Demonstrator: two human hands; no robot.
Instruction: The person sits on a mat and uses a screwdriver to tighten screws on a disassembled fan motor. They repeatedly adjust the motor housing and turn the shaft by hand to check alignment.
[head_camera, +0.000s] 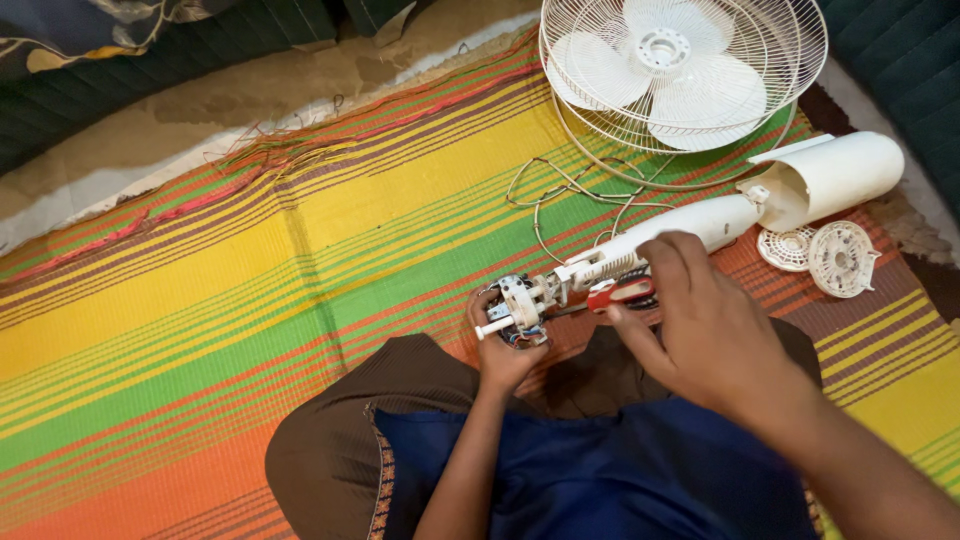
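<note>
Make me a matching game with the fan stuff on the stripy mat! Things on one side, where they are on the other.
Things:
1. fan motor
2. screwdriver
3. fan guard with blades
4. round white caps

Places:
A. lying at the top of the mat
B. in the right hand
C. on the mat at the right edge, beside the white housing
D. held by the left hand

Pairs: 1-D, 2-B, 3-A, 4-C
</note>
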